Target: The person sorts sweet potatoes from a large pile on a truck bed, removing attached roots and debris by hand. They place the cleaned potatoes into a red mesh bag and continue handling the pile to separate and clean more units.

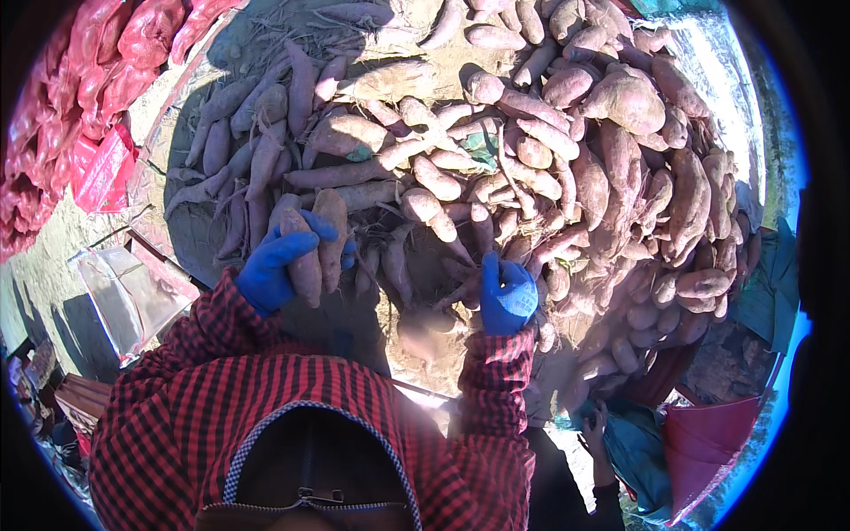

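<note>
My left hand [275, 269], in a blue work glove, grips two sweet potatoes side by side. One sweet potato [302, 262] lies across the palm, and the other sweet potato [330, 232] is by the fingertips. My right hand [508, 295], also gloved in blue, is at the near edge of the heap with its fingers curled. Its index fingertip meets the lower end of a sweet potato [482, 224]; whether it grips anything is unclear. Between my hands, a motion-blurred sweet potato [420, 340] shows over the sunlit ground.
A large heap of sweet potatoes [624, 172] spreads ahead and right. Red mesh sacks [99, 73] stand at far left, near a translucent plastic-covered box [129, 299]. At lower right, another person's hand [595, 425] is beside green cloth [631, 451] and a red sheet [707, 445].
</note>
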`<move>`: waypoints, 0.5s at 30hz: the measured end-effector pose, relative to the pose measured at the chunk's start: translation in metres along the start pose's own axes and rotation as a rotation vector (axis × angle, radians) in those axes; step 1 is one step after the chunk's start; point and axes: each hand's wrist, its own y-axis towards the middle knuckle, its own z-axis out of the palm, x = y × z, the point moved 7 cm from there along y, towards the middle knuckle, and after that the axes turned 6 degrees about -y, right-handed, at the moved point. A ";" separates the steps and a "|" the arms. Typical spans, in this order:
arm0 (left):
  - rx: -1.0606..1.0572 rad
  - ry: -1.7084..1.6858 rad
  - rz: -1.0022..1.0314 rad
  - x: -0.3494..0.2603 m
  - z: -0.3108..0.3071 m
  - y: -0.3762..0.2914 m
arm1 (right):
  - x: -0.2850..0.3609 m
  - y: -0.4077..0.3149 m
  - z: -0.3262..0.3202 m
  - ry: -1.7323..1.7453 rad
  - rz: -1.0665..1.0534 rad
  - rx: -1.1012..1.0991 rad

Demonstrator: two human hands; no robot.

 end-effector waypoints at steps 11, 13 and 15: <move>0.193 -0.065 -0.120 0.027 0.013 -0.034 | 0.027 0.032 0.063 -0.019 -0.229 0.257; 0.225 -0.082 -0.123 0.026 0.012 -0.044 | 0.036 0.032 0.054 1.018 -0.218 0.205; 0.185 -0.072 -0.065 0.023 0.009 -0.055 | 0.036 0.019 0.026 1.292 -0.218 0.218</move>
